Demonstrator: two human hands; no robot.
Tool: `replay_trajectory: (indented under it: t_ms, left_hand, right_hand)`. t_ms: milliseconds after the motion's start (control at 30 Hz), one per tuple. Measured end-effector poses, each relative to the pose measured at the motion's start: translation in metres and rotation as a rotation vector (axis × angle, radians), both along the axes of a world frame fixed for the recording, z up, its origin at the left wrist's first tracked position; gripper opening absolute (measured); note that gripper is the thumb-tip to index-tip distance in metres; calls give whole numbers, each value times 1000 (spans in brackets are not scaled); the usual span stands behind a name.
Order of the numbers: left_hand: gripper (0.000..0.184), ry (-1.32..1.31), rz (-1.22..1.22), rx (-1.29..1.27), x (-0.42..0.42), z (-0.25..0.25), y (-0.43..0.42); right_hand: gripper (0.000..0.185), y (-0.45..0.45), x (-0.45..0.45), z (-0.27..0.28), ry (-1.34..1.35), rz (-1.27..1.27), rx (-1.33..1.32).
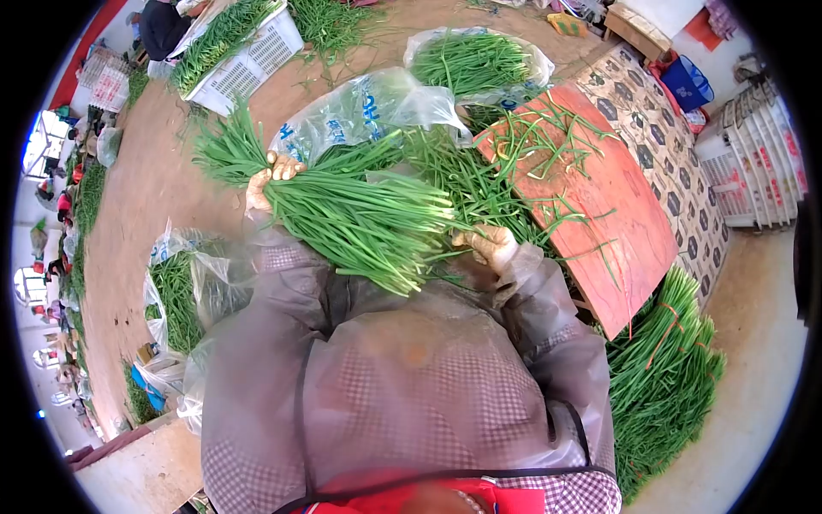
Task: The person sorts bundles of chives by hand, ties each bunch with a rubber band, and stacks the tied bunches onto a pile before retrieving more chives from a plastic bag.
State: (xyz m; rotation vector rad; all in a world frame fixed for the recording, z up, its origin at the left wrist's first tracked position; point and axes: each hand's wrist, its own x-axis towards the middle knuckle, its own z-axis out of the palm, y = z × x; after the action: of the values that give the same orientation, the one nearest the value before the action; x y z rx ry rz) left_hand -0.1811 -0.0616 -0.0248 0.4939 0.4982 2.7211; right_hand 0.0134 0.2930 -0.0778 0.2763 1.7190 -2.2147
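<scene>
A large bunch of long green stalks (360,214) lies across the front of my body, its pale cut ends toward the right. My left hand (272,178) is wrapped round the bunch near its leafy left part. Close to the pale ends, my right hand (488,246) is closed with fingers bent, at some stalk tips; what it pinches is too small to make out. Behind the bunch are loose stalks (467,184) and a clear plastic bag (368,107) with blue print.
A reddish board (612,223) with scattered stalks slants at the right. Tied bundles (668,385) are piled below it. A white crate (248,64) of greens stands at the upper left, a bagged heap (471,64) at the top. Another plastic bag (210,283) is at the left.
</scene>
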Motion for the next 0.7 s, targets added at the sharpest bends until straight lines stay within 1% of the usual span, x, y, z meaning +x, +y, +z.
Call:
replay_trajectory:
  t_ms: [67, 100, 167, 200, 233, 267, 300, 333, 367, 400, 433, 467, 533, 567, 633, 667, 700]
  left_hand:
    - [25, -8, 23, -32, 0, 2, 1]
    - [25, -26, 32, -13, 0, 3, -1]
    - [24, -45, 75, 29, 1, 6, -6]
    - [24, -45, 75, 28, 0, 5, -10]
    - [24, -11, 100, 71, 0, 4, -13]
    - [24, 24, 127, 114, 0, 4, -16]
    - [23, 91, 95, 117, -1, 5, -18]
    - [23, 86, 93, 110, -1, 5, -19]
    - [23, 105, 71, 117, 1, 8, -17]
    - [24, 129, 50, 129, 1, 10, -13]
    - [24, 125, 33, 131, 1, 9, -13]
    - [24, 127, 31, 131, 2, 10, -8]
    - [25, 125, -4, 137, 4, 15, 2]
    - [25, 145, -16, 109, 1, 15, 1]
    - [25, 148, -2, 108, 1, 18, -3]
    - [25, 144, 8, 109, 2, 20, -6]
    - [25, 145, 16, 110, 3, 21, -8]
  right_hand:
    - [19, 15, 9, -8, 22, 23, 27]
    - [20, 19, 16, -9, -6, -35, 65]
    - [20, 47, 25, -24, -126, -86, 219]
    - [21, 64, 31, -45, -268, -211, 172]
    - [28, 81, 38, -54, -364, -74, 364]
    - [38, 86, 39, -51, -455, 68, 557]
    - [38, 87, 37, -50, -453, 71, 556]
    - [48, 87, 35, -50, -41, 105, 792]
    - [58, 83, 32, -37, 384, 130, 1009]
    - [70, 65, 12, 9, 230, 208, 981]
    - [67, 43, 0, 32, 304, 113, 878]
    - [50, 25, -9, 41, 252, 48, 728]
    - [28, -14, -25, 37, 332, -100, 238]
    - [28, -12, -27, 34, 336, -100, 234]
    - [13, -3, -31, 31, 502, -160, 406]
    - [13, 4, -30, 40, 416, -272, 299]
    - [12, 14, -28, 37, 288, -243, 252]
